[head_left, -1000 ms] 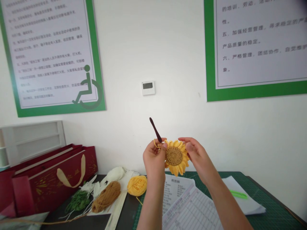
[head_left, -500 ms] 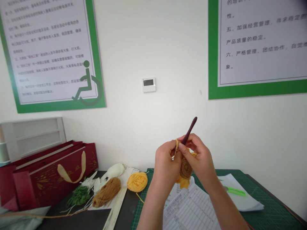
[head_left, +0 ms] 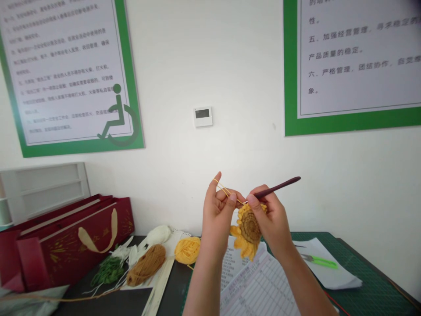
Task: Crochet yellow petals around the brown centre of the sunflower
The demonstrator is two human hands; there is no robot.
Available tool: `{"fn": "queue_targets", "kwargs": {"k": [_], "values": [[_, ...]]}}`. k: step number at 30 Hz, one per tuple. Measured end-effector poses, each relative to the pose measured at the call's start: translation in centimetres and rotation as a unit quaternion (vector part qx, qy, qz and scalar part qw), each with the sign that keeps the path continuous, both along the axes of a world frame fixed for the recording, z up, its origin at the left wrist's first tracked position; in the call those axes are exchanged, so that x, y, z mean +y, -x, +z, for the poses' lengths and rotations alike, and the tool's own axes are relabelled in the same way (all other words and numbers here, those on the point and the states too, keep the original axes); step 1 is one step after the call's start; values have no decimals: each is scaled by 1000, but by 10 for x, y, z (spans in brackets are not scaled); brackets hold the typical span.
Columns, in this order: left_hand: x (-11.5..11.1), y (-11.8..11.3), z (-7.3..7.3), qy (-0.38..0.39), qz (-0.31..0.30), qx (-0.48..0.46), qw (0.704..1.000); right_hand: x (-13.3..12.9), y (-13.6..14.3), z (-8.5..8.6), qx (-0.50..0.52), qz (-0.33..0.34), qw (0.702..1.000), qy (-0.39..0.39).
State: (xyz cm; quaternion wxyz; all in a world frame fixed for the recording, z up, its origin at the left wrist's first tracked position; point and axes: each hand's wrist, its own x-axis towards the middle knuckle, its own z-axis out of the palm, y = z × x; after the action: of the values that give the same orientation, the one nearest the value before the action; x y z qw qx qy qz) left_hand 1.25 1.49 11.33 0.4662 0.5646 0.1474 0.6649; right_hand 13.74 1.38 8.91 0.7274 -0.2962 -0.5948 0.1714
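Note:
A dark purple crochet hook slants up to the right, gripped by my right hand. Its thin tip meets yellow yarn beside my left fingertips. My left hand raises its index finger with yellow yarn looped over it, while the thumb and other fingers pinch the yarn near the work. Between the hands hangs a crocheted flower piece with a brown round centre and yellow petals along its edge and lower left.
Left of my arms lie a yellow yarn ball, brown yarn, green yarn and white yarn. A red gift bag stands far left. Printed sheets and a green cutter rest on a green mat.
My hands have moved apart and my left index finger has lifted, stretching the yarn. The hook has tilted down to the right, and more of the flower piece shows.

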Motion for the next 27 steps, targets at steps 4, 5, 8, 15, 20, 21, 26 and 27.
{"fn": "queue_targets", "kwargs": {"k": [4,5,8,15,20,21,26,27], "values": [[2,13,5,-3,-53,-28,998,-3,-5,2,10,28,999,17],[4,18,7,1,-67,-31,997,-4,-7,3,11,41,999,23],[7,31,9,5,-73,-33,997,-8,-13,7,12,84,995,48],[17,38,3,-81,163,38,983,-15,-24,10,30,153,984,89],[24,36,0,-110,264,88,954,-13,-25,9,16,150,985,78],[22,35,0,-110,244,105,958,-12,-25,9,10,145,987,74],[-1,33,3,-89,-12,188,978,-14,-24,8,-18,95,994,42],[-5,34,4,-84,-51,187,977,-14,-25,8,-22,86,995,37]]}}
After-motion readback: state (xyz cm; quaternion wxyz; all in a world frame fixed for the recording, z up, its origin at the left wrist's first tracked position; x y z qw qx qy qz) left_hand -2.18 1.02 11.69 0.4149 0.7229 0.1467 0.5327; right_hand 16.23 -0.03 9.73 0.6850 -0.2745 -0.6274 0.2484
